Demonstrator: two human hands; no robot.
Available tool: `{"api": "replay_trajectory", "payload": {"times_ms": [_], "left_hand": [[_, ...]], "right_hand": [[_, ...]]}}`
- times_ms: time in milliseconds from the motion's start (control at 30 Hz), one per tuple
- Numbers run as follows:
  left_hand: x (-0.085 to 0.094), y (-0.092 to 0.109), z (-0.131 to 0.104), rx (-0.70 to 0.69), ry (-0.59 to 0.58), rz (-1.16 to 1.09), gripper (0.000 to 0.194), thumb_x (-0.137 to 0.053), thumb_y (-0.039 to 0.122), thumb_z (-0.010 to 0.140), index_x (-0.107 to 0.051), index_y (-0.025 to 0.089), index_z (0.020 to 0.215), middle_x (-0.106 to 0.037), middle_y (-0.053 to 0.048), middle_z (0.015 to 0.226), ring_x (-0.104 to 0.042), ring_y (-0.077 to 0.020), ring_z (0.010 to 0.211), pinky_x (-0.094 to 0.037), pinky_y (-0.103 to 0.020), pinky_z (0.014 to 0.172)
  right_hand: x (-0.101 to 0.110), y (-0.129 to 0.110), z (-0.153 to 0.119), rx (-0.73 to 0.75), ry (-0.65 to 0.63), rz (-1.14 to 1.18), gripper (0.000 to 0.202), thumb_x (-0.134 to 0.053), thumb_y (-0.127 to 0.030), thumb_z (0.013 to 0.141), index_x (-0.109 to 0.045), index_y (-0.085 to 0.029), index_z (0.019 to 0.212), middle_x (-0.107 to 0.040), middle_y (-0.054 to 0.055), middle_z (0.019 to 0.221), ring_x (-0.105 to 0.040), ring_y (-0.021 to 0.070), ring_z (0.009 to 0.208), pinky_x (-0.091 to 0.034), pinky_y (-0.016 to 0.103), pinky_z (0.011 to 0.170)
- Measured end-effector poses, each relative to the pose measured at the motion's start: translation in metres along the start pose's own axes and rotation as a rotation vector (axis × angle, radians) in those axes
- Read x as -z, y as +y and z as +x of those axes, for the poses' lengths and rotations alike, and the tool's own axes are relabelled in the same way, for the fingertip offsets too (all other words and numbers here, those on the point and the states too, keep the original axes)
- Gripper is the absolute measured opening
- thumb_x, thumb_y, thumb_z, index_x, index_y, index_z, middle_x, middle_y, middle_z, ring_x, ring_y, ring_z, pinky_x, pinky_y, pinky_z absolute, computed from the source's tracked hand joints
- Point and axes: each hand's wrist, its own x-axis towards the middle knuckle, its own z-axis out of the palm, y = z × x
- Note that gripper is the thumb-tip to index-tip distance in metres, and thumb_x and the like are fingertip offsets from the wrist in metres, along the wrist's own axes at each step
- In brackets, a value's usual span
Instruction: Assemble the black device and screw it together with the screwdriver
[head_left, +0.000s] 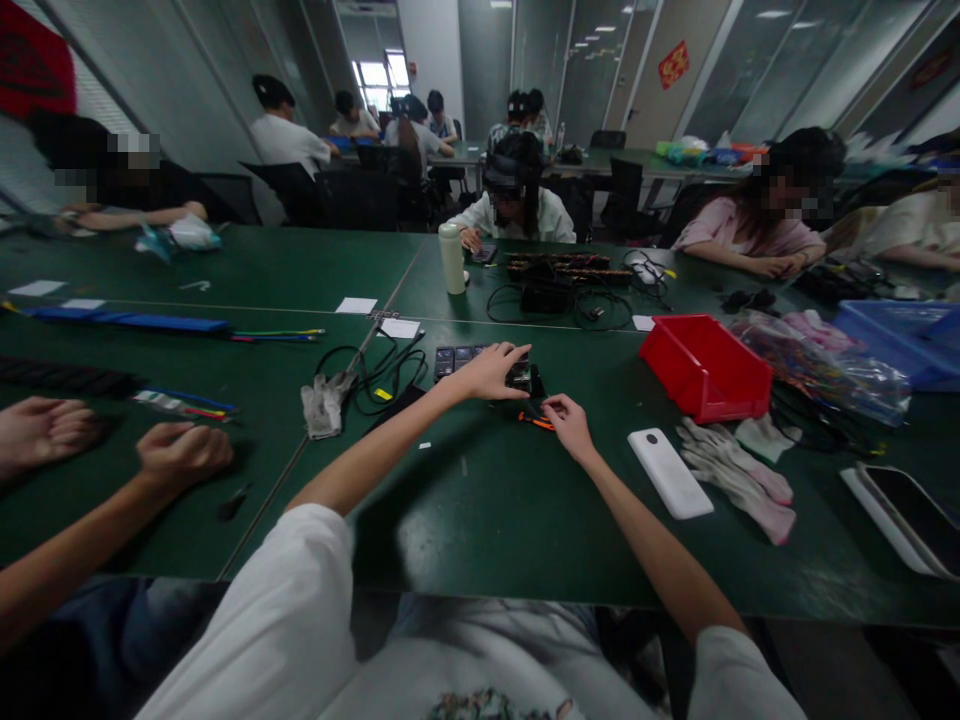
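Observation:
My left hand (pixel 490 373) lies over a black device with several dark square panels (pixel 454 358), covering its right part. Its fingers are stretched out and spread, pointing right. Just to the right and nearer me, my right hand (pixel 571 424) has its fingers curled in a pinch. The fingertips come up against a small tool with orange and black handles (pixel 535 420) lying on the table. Whether they grip the tool or a small part cannot be made out. Another black piece sits between the device and my right fingertips.
A red bin (pixel 705 370), a white power bank (pixel 669 473) and work gloves (pixel 739 475) lie to the right. Black cables and a grey glove (pixel 324 405) are at left. A co-worker's fists (pixel 184 455) rest at far left. A pale bottle (pixel 452 260) stands ahead.

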Motion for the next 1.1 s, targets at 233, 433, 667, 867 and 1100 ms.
{"api": "replay_trajectory", "payload": {"times_ms": [233,433,667,867,1100], "left_hand": [[0.0,0.031,-0.068,-0.049,-0.076,-0.028,0.1,-0.058,0.069,0.072,-0.02,0.017,0.149,-0.042,-0.018,0.137,-0.043,-0.0332,0.125,-0.034,-0.043,0.105],[-0.015,0.039,-0.094,-0.007,-0.096,-0.044,0.099,-0.06,0.067,0.072,-0.02,0.02,0.149,-0.041,-0.018,0.138,-0.042,-0.0338,0.127,-0.033,-0.045,0.107],[-0.03,0.041,-0.1,-0.012,-0.117,-0.052,0.098,-0.063,0.065,0.069,-0.024,0.022,0.148,-0.042,-0.016,0.137,-0.042,-0.0336,0.125,-0.033,-0.046,0.107],[-0.037,0.045,-0.104,0.005,-0.094,-0.079,0.097,-0.066,0.06,0.069,-0.023,0.024,0.148,-0.04,-0.015,0.139,-0.04,-0.0323,0.127,-0.035,-0.047,0.107],[-0.043,0.048,-0.107,0.053,-0.047,-0.139,0.098,-0.069,0.059,0.067,-0.025,0.023,0.147,-0.039,-0.014,0.14,-0.036,-0.0327,0.13,-0.036,-0.049,0.107]], "right_hand": [[-0.001,0.011,0.005,-0.008,0.012,0.028,0.03,-0.06,-0.04,0.079,-0.056,-0.02,0.101,-0.065,0.008,0.097,-0.064,0.0197,0.082,-0.055,0.034,0.072],[0.012,0.012,0.042,0.164,-0.068,-0.28,0.045,-0.07,-0.038,0.072,-0.059,-0.022,0.112,-0.058,0.011,0.12,-0.055,0.0279,0.111,-0.05,0.044,0.087],[0.021,0.018,0.097,0.255,-0.447,-0.539,0.099,-0.085,-0.049,0.052,-0.046,-0.023,0.139,-0.034,0.015,0.15,-0.028,0.038,0.139,-0.026,0.056,0.111],[0.022,0.02,0.116,0.28,-0.513,-0.55,0.099,-0.087,-0.053,0.043,-0.055,-0.021,0.131,-0.053,0.015,0.135,-0.045,0.036,0.126,-0.033,0.053,0.107],[0.021,0.014,0.114,0.287,-0.45,-0.67,0.094,-0.086,-0.056,0.044,-0.058,-0.017,0.125,-0.057,0.016,0.117,-0.049,0.035,0.111,-0.041,0.05,0.097]]}}
